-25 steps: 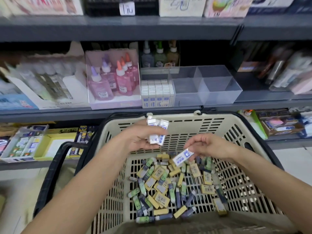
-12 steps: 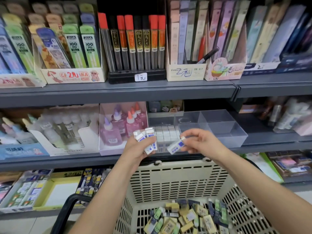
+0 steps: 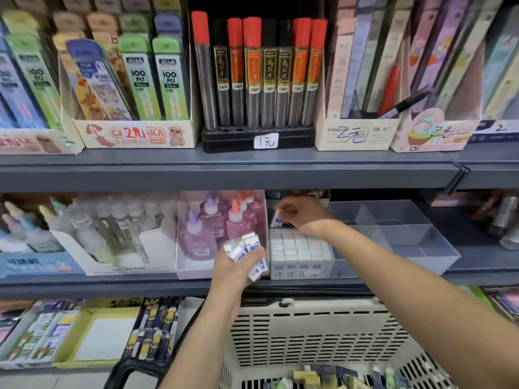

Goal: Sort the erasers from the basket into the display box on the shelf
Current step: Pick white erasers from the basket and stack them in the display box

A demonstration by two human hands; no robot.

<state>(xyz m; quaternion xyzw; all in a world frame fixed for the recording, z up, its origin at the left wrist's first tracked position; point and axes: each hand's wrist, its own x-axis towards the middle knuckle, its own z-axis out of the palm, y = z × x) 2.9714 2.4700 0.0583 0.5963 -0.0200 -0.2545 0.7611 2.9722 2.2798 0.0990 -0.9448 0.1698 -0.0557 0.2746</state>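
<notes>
Left hand (image 3: 236, 272): raised in front of the shelf (image 3: 140, 287), fingers curled tight round a handful of erasers (image 3: 248, 248). They are small white blocks in blue-printed paper sleeves, ends poking up at odd angles.

Right hand (image 3: 300, 213): reached into the back of the display box (image 3: 407, 240), knuckles up, fingers bent downward. It is motion-blurred. A white speck shows at the fingertips, but whether they pinch anything cannot be told.

The display box is clear hard plastic, square-walled and split into compartments. The leftmost front one is packed with stacked erasers (image 3: 300, 248) in neat upright rows; the right-hand compartments show only bare plastic. The right forearm crosses above those rows.

Crowding: the upper shelf (image 3: 224, 172), grey metal, hangs low over the box. A white carton of pink glue bottles (image 3: 213, 228) with cone caps sits just beside the box's left wall, right behind the left hand. Further left are clear bottles (image 3: 118, 223), blurred.

On the upper shelf: lead tubes (image 3: 252, 74) with red and black caps in a black rack, and a handwritten price tag (image 3: 266, 140).

Below: the basket (image 3: 309, 332), cream plastic lattice with slotted walls and a black handle, holds loose erasers (image 3: 323, 377) in yellow, green and dark sleeves at the frame's bottom edge.
</notes>
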